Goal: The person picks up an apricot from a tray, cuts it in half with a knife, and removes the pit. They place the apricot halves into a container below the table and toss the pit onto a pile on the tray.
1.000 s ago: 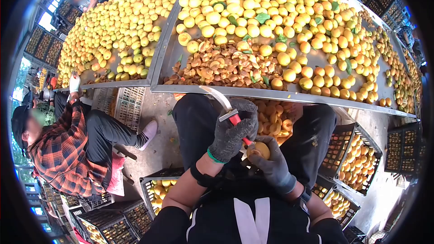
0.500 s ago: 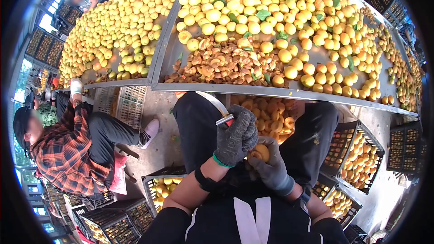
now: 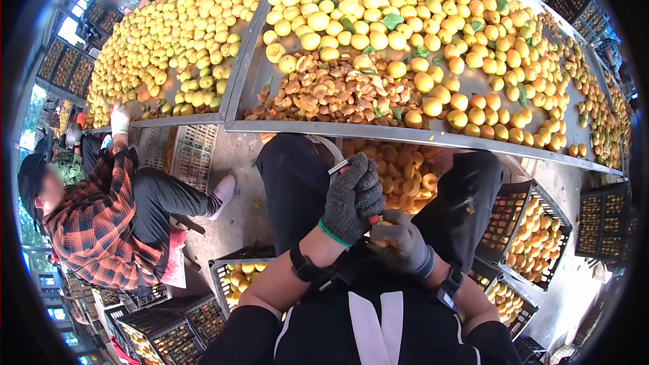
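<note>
My left hand (image 3: pixel 351 196), in a dark grey knitted glove with a green cuff, is closed around a small red-handled metal tool (image 3: pixel 339 167). The tool's metal end sticks out above the fist, and a bit of red shows below it. Close by on the right, my right hand (image 3: pixel 402 243), in a smoother grey glove, is closed with its fingers curled toward the tool. It grips an apricot, mostly hidden by the fingers. Beyond my hands, between my knees, lies a heap of halved apricots (image 3: pixel 405 174).
A metal-edged table (image 3: pixel 378 133) ahead carries many whole apricots (image 3: pixel 378 0) and a pile of brown pits (image 3: pixel 331 91). Crates of apricots (image 3: pixel 534 233) stand at my right, another crate (image 3: pixel 236 274) at my left. A person in a plaid shirt (image 3: pixel 94 230) sits to the left.
My right hand has turned and closed over the apricot, hiding most of it. The tool has tilted in my left hand. The seated person's gloved hand has moved up to the table edge.
</note>
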The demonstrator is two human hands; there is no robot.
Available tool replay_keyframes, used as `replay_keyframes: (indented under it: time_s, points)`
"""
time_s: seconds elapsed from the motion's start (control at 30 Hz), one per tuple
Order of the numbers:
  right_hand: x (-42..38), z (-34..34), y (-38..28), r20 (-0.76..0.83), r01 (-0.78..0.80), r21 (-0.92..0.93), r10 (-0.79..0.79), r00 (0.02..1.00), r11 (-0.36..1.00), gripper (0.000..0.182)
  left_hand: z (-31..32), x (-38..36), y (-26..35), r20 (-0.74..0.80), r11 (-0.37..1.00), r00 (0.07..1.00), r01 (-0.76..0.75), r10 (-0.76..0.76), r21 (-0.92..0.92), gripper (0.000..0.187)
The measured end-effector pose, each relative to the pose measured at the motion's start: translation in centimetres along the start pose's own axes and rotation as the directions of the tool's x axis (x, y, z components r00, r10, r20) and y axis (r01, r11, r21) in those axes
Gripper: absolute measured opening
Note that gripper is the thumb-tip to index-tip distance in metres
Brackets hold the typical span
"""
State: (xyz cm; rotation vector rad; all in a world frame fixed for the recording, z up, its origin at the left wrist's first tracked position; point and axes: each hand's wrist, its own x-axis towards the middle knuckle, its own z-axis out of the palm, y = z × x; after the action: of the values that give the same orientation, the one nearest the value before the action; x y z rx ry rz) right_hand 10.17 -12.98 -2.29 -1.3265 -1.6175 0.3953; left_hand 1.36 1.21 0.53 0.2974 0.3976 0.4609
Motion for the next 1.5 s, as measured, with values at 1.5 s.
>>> replay_keyframes:
  time_s: [1.5]
  points:
    - [14.4,-1.5,11.1,-0.057,-0.475,0.588,0.619,0.783,0.655,0.037,-8.6,1.0,4.3,0.05,0.986,0.985,-0.161,0.164,-0.045,0.019]
